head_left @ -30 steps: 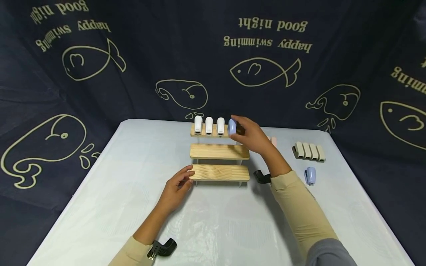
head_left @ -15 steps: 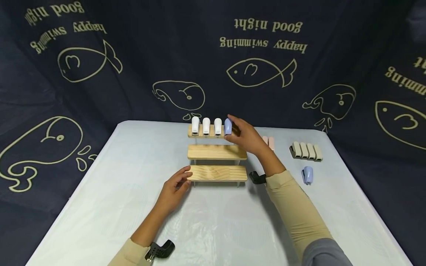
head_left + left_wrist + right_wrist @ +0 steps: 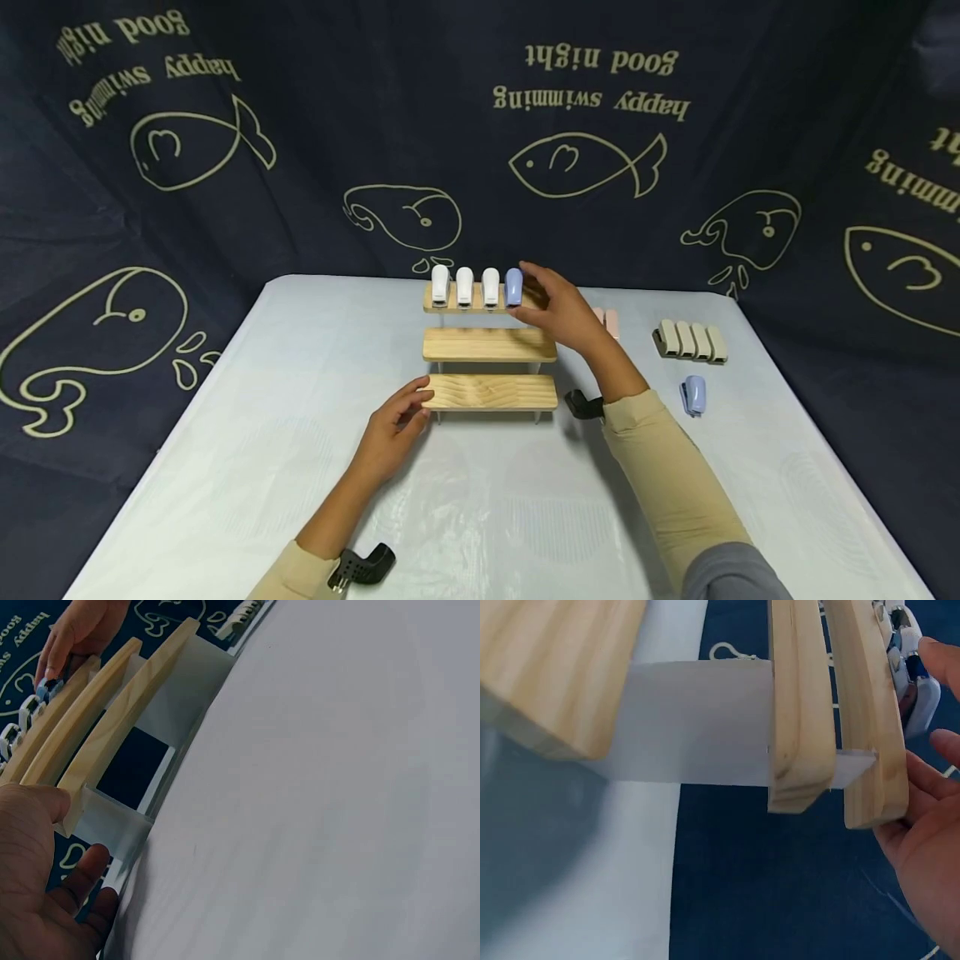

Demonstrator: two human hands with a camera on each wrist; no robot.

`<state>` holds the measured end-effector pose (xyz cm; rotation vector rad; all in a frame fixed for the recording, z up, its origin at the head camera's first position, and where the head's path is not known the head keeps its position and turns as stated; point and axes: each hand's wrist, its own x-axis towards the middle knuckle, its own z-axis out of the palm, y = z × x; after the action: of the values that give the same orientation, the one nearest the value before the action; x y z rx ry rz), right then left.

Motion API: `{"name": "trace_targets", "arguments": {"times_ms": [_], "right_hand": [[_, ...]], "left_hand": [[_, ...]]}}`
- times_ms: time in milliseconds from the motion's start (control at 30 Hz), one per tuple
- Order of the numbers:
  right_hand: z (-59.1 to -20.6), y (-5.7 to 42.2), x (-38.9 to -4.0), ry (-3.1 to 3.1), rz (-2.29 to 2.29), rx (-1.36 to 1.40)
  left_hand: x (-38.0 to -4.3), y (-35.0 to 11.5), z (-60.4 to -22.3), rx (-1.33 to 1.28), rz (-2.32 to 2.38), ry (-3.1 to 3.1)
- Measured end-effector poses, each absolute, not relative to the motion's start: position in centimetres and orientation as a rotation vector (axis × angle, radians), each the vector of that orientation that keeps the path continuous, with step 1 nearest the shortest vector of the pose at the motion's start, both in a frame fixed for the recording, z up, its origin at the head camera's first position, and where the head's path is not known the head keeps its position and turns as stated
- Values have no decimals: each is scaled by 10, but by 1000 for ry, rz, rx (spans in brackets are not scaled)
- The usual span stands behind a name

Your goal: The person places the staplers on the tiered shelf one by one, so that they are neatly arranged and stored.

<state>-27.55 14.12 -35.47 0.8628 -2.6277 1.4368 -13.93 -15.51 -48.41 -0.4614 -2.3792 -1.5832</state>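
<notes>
By the left hand (image 3: 388,432), fingers spread, is the lowest wooden board (image 3: 491,392). Farther off, the right hand (image 3: 561,312) brackets the blue stapler (image 3: 513,287) on the top board (image 3: 452,298); whether its fingers pinch, I cannot tell. Left of those fingertips stand three white staplers (image 3: 465,286).

A flat white table (image 3: 480,492) is topped by a three-step pale wood stand (image 3: 489,344). Its top step (image 3: 453,309) is lined with three small white staplers (image 3: 465,285) and one blue stapler (image 3: 513,286). Four beige staplers (image 3: 686,339), another blue stapler (image 3: 696,395) and half-hidden pink blocks (image 3: 612,323) are laid rightward.
</notes>
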Motion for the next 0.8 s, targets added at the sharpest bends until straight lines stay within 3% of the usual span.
{"name": "trace_targets", "arguments": {"times_ms": [333, 800], "right_hand": [[-355, 174, -251, -2530, 1341, 757], [-395, 283, -205, -2639, 1187, 466]], "left_hand": [[-137, -155, -487, -459, -1607, -2360], [-140, -153, -485, -446, -1593, -2388]]}}
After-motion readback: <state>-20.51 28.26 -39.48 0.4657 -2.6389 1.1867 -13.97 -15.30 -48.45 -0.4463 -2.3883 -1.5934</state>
